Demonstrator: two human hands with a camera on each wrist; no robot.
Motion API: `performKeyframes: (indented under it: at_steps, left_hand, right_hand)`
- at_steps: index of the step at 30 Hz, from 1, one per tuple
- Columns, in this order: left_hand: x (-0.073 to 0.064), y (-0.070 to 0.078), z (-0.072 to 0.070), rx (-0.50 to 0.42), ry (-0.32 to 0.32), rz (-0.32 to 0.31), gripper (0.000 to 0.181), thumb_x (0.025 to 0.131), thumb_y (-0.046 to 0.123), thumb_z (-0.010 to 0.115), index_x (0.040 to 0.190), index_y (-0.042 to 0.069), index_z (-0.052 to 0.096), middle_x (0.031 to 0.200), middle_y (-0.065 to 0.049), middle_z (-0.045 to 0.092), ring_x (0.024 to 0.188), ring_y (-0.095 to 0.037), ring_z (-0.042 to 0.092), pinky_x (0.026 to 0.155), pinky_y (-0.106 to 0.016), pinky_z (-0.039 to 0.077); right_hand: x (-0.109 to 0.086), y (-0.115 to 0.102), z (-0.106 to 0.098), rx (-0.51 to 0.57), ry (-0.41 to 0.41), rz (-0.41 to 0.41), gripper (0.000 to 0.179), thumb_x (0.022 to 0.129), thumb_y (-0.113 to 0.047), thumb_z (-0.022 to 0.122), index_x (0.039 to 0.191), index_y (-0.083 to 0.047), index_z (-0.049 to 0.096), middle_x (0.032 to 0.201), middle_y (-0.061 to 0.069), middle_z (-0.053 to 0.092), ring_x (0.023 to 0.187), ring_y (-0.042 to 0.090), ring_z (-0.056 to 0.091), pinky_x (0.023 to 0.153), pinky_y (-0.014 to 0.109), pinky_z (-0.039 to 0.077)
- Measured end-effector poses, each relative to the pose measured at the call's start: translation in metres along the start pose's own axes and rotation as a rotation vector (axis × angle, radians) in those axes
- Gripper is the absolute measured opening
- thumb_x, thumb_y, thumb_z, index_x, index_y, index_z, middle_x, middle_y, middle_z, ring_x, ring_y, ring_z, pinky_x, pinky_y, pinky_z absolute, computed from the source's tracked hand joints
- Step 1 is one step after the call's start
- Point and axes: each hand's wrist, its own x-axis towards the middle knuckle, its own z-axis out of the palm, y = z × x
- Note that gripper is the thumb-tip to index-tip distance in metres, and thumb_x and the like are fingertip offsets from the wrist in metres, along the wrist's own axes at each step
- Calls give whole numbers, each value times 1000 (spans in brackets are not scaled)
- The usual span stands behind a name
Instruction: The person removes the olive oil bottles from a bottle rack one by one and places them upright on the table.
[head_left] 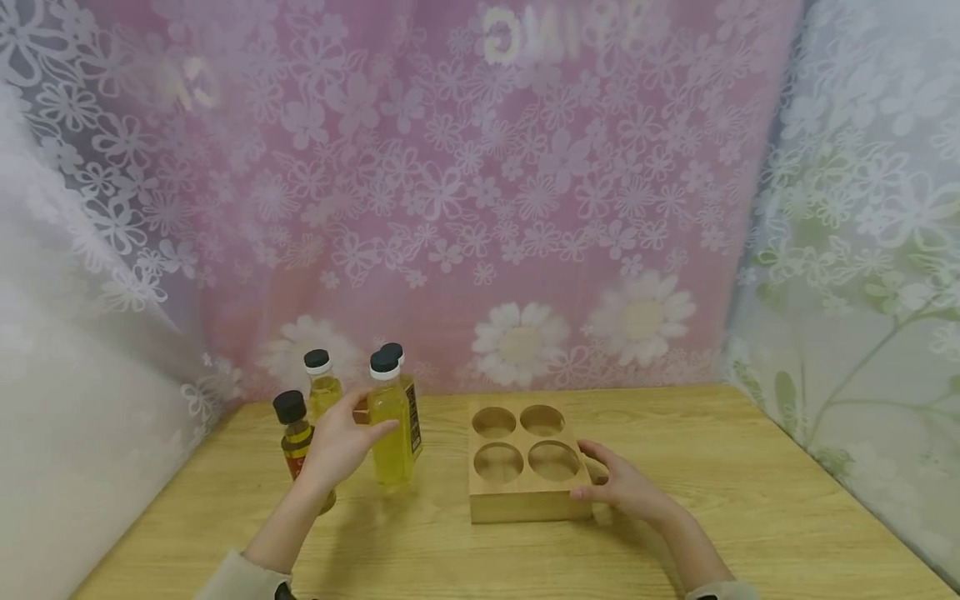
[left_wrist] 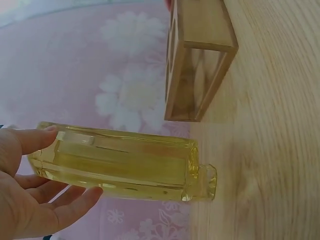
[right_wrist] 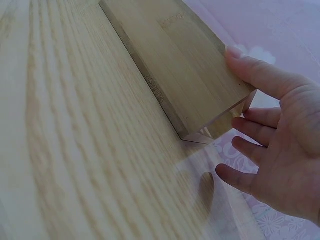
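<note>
My left hand [head_left: 341, 442] holds a clear bottle of yellow oil [head_left: 392, 437] with a black cap and white collar. In the left wrist view its thumb [left_wrist: 35, 140] lies on one side of the upright, square-sided bottle and the fingers on the other. At the right end of a wooden bottle holder [head_left: 525, 505] with round holes is my right hand [head_left: 630, 492], gripping the side. Its thumb [right_wrist: 260, 75] presses the front face, while the other fingers [right_wrist: 255, 131] reach around the holder's open end. The holder's holes hold nothing.
Behind the held bottle stands another oil bottle [head_left: 413, 417] with a dark label. To the left are a black-capped bottle with a red label [head_left: 293, 458] and a yellow oil bottle [head_left: 322, 390], partly hidden by my left hand. Floral curtains [head_left: 480, 208] enclose the wooden table [head_left: 675, 425].
</note>
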Motion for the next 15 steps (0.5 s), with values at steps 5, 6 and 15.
performKeyframes:
  at_steps: [5, 6, 15]
  left_hand:
    - [-1, -6, 3, 11, -4, -15, 60, 83, 25, 71, 133, 5, 47, 119, -17, 55, 107, -34, 53, 81, -46, 49]
    - [-1, -7, 3, 10, -5, -18, 60, 83, 24, 71, 133, 4, 46, 119, -18, 55, 107, -34, 53, 81, -46, 49]
    - [-5, -16, 5, 27, -6, -24, 59, 83, 23, 71, 133, 4, 47, 119, -18, 55, 106, -35, 53, 80, -46, 49]
  right_hand:
    - [0, -1, -1, 17, -17, -7, 87, 85, -21, 69, 145, 5, 12, 149, 29, 7, 123, 57, 26, 94, 61, 35]
    - [0, -1, -1, 18, -18, -4, 87, 85, -21, 69, 145, 4, 12, 149, 28, 7, 123, 57, 27, 94, 60, 35]
    - [1, -2, -1, 12, -9, -5, 87, 85, -20, 69, 145, 5, 13, 149, 29, 8, 123, 58, 26, 94, 62, 34]
